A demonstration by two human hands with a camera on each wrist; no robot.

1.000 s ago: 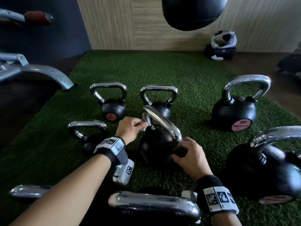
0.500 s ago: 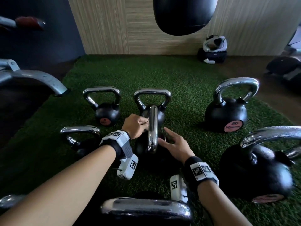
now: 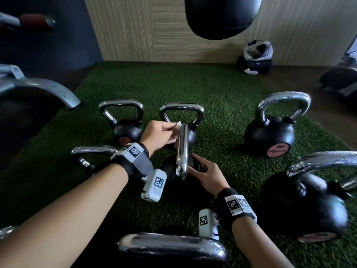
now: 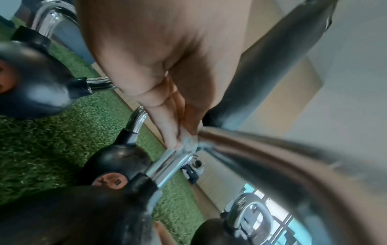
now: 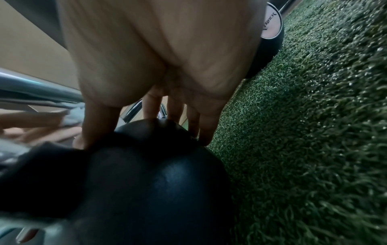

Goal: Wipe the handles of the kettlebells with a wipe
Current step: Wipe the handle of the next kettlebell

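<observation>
A black kettlebell (image 3: 170,167) stands in the middle of the green turf, its chrome handle (image 3: 182,149) seen end-on and pointing away from me. My left hand (image 3: 164,135) pinches a small white wipe (image 3: 178,124) against the far left side of that handle; the left wrist view shows the wipe (image 4: 188,143) squeezed between fingertips and chrome. My right hand (image 3: 204,174) rests with spread fingers on the kettlebell's black body (image 5: 159,182), beside the handle's near end.
Several other kettlebells ring the spot: two behind (image 3: 125,130) (image 3: 185,117), one at the left (image 3: 90,155), two larger ones at the right (image 3: 270,136) (image 3: 309,200), one at the near edge (image 3: 172,246). A punching bag (image 3: 220,16) hangs ahead. A machine's metal leg (image 3: 48,91) reaches in from the left.
The middle kettlebell has turned, so its handle went from slanted to end-on. My right hand shifted from gripping the near side to lying on the body. My left hand with the wipe stays at the handle's far end.
</observation>
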